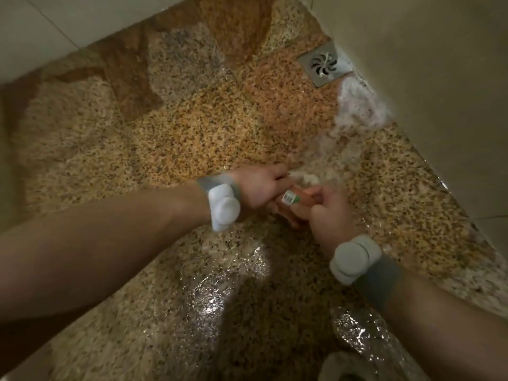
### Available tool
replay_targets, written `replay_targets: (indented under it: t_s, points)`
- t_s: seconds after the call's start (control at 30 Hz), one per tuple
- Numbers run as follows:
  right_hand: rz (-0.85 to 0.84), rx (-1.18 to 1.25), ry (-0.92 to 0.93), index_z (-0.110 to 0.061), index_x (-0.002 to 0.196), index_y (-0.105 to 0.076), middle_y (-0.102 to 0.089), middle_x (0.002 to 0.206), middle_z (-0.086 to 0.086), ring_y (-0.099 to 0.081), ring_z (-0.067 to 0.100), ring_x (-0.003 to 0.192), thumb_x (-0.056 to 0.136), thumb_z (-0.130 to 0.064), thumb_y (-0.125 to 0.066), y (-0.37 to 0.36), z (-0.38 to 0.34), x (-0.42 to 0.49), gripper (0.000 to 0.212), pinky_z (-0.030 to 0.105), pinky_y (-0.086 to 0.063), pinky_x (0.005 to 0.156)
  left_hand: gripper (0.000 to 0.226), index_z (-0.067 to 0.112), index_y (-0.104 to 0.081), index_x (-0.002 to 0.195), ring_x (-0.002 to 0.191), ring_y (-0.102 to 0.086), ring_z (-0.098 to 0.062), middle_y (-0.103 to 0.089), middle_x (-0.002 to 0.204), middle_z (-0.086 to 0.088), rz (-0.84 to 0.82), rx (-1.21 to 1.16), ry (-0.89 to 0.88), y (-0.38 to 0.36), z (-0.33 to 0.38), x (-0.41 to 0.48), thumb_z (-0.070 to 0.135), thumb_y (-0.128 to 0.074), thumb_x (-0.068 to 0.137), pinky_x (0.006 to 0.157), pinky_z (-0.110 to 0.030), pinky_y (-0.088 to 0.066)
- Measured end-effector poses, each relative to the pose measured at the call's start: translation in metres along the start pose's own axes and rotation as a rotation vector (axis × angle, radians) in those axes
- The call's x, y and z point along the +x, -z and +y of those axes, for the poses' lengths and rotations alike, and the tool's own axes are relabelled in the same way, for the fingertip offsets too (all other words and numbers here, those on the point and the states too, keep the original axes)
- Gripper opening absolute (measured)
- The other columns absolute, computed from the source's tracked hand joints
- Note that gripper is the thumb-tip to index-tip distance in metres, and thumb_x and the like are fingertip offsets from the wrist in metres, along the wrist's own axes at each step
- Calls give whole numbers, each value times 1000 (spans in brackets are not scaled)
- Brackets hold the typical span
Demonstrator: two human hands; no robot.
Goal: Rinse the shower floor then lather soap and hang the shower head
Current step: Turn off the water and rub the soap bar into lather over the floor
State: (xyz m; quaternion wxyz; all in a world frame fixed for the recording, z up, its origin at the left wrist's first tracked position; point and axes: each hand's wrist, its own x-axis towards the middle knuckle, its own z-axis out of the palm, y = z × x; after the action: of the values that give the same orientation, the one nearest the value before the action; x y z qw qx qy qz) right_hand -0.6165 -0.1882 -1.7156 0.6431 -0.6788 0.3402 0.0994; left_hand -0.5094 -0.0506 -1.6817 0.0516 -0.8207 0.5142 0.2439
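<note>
Gripping an orange soap container [298, 198] from both ends, the left hand [261, 189] and right hand [331, 215] curl around it over the wet shower floor [170, 138]. Foam [360, 105] lies at two o'clock, just below the drain [324, 66] at one o'clock.

Two hands show, the left hand [261, 188] and the right hand [330, 213]. Two white wrist devices [222, 207] [354, 259] appear. There is one soap [298, 198] and one floor drain [324, 64].

One wide-angle head view looks steeply down at the floor [165, 138], near enough that both forearms fill the lower frame. Left hand [259, 188] and right hand [332, 215] meet on a bottle [298, 198] just right of centre; drain [324, 65] and wall [439, 78] lie upper right.
</note>
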Motion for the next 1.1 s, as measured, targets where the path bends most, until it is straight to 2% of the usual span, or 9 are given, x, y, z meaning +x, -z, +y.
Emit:
replay_targets:
  t_s: [0.07, 0.2, 0.4, 0.53, 0.67, 0.8, 0.9, 1.03, 1.1]
  points:
    - [-113, 20, -74, -14, 88, -58, -69, 88, 13, -69, 19, 57, 74, 0, -68, -17, 10, -28, 23, 27, -51, 49, 65, 16, -25, 145, 113, -49, -26, -34, 136, -8, -36, 5, -30, -16, 5, -38, 42, -51, 91, 91, -37, -45]
    - [-239, 47, -160, -9, 88, -56, -69, 82, 15, -69, 24, 58, 76, 8, -68, -53, 36, -81, 25, 31, -53, 50, 56, 17, -36, 137, 110, -49, -24, -39, 130, -4, -97, -104, -38, -47, 16, -107, 44, -52, 90, 88, -34, -43]
    - [-290, 32, -262, -9, 89, -55, -69, 91, 20, -71, 32, 67, 76, 8, -69, -77, 74, -131, 26, 38, -56, 58, 63, 16, -31, 140, 113, -46, -25, -36, 133, -5, -191, -169, -60, -93, 36, -157, 55, -40, 91, 93, -41, -46]
    - [-271, 0, -287, -7, 92, -55, -68, 96, 20, -70, 37, 76, 76, 9, -68, -79, 81, -136, 26, 39, -58, 61, 55, 13, -36, 136, 112, -44, -25, -39, 128, -7, -203, -192, -78, -100, 43, -155, 45, -46, 93, 93, -41, -43]
    - [-170, -63, -189, -13, 89, -59, -70, 88, 15, -71, 26, 63, 76, 6, -68, -63, 66, -108, 25, 36, -58, 55, 54, 18, -36, 136, 112, -46, -24, -40, 128, -5, -86, -150, -48, -84, 33, -116, 38, -55, 90, 87, -35, -43]
    - [-41, -70, -93, -19, 88, -62, -70, 86, 11, -70, 26, 63, 74, 2, -71, -38, 44, -62, 26, 39, -58, 54, 62, 17, -34, 140, 117, -44, -23, -39, 133, -5, -24, -103, -62, -54, 16, -56, 37, -59, 87, 90, -29, -36]
    - [54, -45, -16, -24, 81, -63, -70, 85, 7, -67, 11, 65, 70, 4, -73, -16, 24, -17, 31, 26, -54, 54, 64, 14, -39, 138, 119, -46, -26, -40, 134, -7, -6, -135, -29, -29, 2, -6, 37, -64, 84, 93, -29, -34]
    - [149, -40, 61, -27, 76, -65, -70, 85, -1, -67, 24, 85, 68, 3, -72, 9, -8, 42, 32, 36, -56, 74, 60, 14, -42, 136, 116, -49, -29, -43, 133, -8, 73, -182, 67, -4, -15, 47, 37, -63, 84, 95, -36, -42]
    - [208, -33, 56, -28, 73, -65, -70, 90, 3, -67, 26, 88, 70, 3, -67, 21, -26, 69, 31, 34, -56, 72, 59, 13, -44, 134, 114, -50, -31, -44, 130, -10, 136, -198, 125, 8, -18, 71, 36, -64, 84, 92, -36, -43]
